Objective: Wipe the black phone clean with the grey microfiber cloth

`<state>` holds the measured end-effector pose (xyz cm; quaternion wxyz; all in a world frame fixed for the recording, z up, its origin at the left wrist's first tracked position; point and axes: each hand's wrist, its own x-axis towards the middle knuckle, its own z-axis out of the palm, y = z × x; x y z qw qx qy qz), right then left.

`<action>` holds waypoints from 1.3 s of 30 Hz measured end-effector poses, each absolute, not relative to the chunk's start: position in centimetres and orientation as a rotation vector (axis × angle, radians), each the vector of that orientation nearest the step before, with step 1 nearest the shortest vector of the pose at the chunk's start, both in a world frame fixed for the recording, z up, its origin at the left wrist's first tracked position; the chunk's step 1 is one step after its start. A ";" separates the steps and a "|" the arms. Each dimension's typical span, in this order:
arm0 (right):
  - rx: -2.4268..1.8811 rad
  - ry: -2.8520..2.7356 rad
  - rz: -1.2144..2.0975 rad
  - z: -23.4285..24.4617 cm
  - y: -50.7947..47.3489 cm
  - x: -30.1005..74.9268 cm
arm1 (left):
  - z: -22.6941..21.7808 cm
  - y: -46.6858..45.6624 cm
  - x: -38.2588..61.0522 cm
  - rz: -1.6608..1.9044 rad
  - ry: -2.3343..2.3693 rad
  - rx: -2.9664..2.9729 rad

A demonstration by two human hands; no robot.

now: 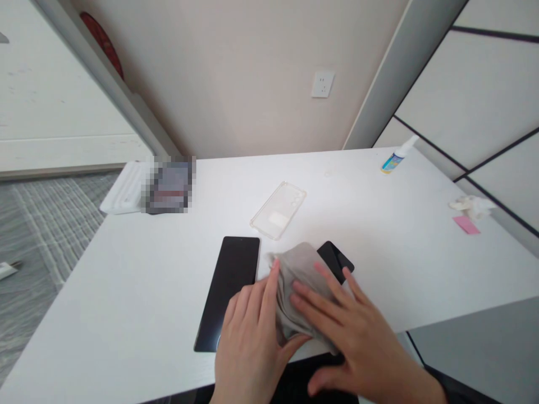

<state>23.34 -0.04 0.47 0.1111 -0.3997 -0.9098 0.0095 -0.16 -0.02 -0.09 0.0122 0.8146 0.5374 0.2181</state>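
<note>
A crumpled grey cloth (301, 261) lies near the front edge of the white table. Its left side is gripped by my left hand (252, 342), index finger along the edge and thumb at the bottom. My right hand (353, 331) presses on the cloth from the right, its fingers spread and slightly blurred. Past the cloth's upper right side shows a small black-screened phone (337, 261); its lower part is hidden. Beside my left hand lies a larger dark phone (231, 275), screen up, partly covered by that hand.
Behind the hands lies a clear phone case (278, 210). A spray bottle (396, 158) stands at the back right, with crumpled white tissue (478, 206) and a pink slip (466, 225) at the right edge. A blurred-out item (169, 186) and a white tray-like piece (126, 191) lie back left.
</note>
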 end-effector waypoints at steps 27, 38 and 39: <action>-1.043 -2.737 -0.216 0.6 -1.0 26.1 | -0.4 0.2 -0.4 0.704 1.649 2.599; -1.240 -2.633 -0.212 0.4 -0.7 24.9 | -0.2 0.2 -0.5 0.717 1.647 2.589; -1.333 -2.592 -0.226 0.5 -0.4 24.9 | -0.2 0.2 -0.4 0.718 1.648 2.576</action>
